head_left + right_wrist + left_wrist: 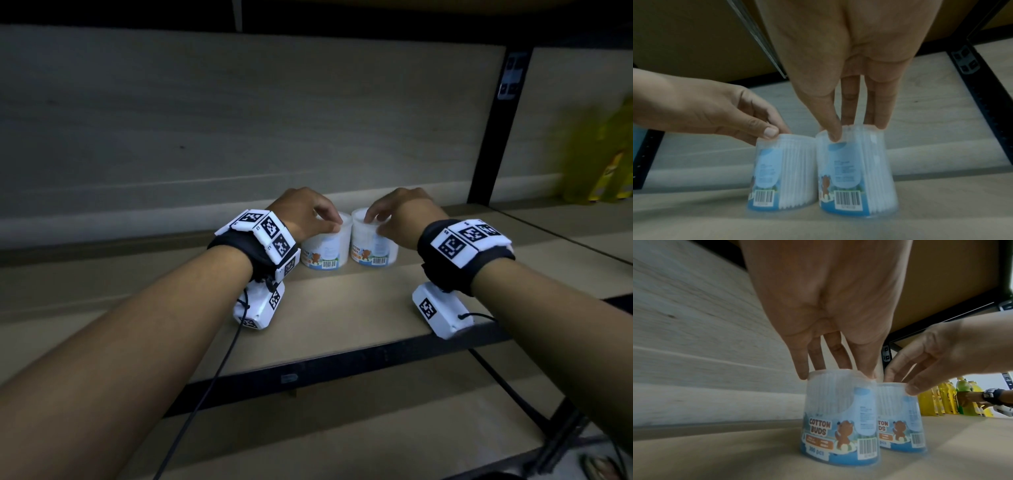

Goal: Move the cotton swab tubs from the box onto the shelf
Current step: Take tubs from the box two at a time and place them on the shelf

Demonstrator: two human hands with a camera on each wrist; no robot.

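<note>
Standing side by side on the pale wooden shelf board [342,318] are two clear round plastic tubs of cotton buds, each wrapped in a blue label with a brown bear and a barcode. The left tub [327,248] and the right tub [373,245] are upright and just beside each other — from the head view and both wrist views their walls look touching or very nearly so. Both sit toward the back of the board, near the light wood-grain back panel [239,120].

The left hand [301,214] comes down from above and its grip is on the left tub: fingertips [802,375] and thumb curl round the rim of the lid and pinch it. The right hand [400,214] mirrors it on the right tub, with its thumb [835,136] pressed on the near edge of the lid and the other fingers on the far edge. Both tubs rest flat on the board.

Each wrist wears a black band with white marker blocks, and a black cable [212,370] hangs from the left one. To the right, past a black metal upright [493,137], a row of yellow bottles [945,399] stands on the next shelf section — there another person's wrist with a dark watch [990,395] shows among them.
</note>
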